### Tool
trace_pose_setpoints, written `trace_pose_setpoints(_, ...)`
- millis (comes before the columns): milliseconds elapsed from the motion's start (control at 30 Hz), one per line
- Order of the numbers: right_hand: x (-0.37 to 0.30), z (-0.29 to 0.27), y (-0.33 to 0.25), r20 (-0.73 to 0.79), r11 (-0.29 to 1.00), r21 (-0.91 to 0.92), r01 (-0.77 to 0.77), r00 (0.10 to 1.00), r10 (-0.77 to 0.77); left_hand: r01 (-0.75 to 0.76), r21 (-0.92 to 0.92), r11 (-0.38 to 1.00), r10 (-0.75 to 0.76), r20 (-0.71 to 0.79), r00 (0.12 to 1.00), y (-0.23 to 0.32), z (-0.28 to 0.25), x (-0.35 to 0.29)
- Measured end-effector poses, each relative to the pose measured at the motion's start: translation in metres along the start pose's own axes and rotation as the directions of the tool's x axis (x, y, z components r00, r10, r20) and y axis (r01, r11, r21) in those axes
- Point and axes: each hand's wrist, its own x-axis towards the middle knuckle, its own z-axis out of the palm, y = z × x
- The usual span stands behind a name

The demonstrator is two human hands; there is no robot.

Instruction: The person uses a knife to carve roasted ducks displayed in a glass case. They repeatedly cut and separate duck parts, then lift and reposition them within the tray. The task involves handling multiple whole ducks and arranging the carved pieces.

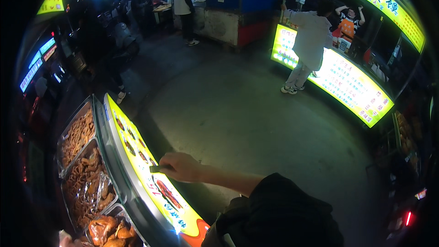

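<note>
My right hand [179, 167] reaches left from a black sleeve [283, 206] over a lit yellow menu board [130, 130]. Its fingers are closed on a small dark flat piece [157, 169], whose kind I cannot make out, at the board's face. At the bottom left edge, what seems to be my left hand [68, 238] shows only as a blurred patch beside a tray of browned cooked poultry [103, 228]. Its fingers cannot be made out.
Metal trays of brown cooked food [78, 135] line the stall's left, behind a dark metal ledge [109, 142]. Across the grey pavement [238, 105], a person in a light coat [310, 36] stands at another lit stall [343, 80]. Someone in an orange apron [347, 27] is behind it.
</note>
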Motion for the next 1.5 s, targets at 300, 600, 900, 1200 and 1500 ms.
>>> trace_pose_setpoints(300,-0.016,-0.060,0.011,0.332,0.974,0.194,0.116,0.927,-0.177,-0.236,-0.218,0.947,0.232,-0.044,0.972,0.121,0.207,0.124)
trace_pose_setpoints(600,-0.051,-0.132,0.047,0.325,0.975,0.144,-0.169,0.939,0.115,-0.174,-0.693,0.700,0.109,-0.136,0.985,0.178,0.327,0.166)
trace_pose_setpoints(900,-0.035,-0.087,0.066,0.594,0.979,0.124,-0.164,0.802,0.059,0.282,-0.551,0.786,-0.312,0.041,0.949,0.149,0.321,0.087)
trace_pose_setpoints(1200,-0.017,-0.040,0.062,0.628,0.992,0.114,-0.052,0.777,-0.032,0.358,-0.599,0.716,-0.572,-0.209,0.793,0.103,0.331,-0.006)
trace_pose_setpoints(1500,-0.005,0.047,-0.001,0.678,0.965,0.256,-0.064,0.723,-0.131,0.517,-0.155,0.842,-0.526,-0.444,0.725,0.055,0.262,-0.039)
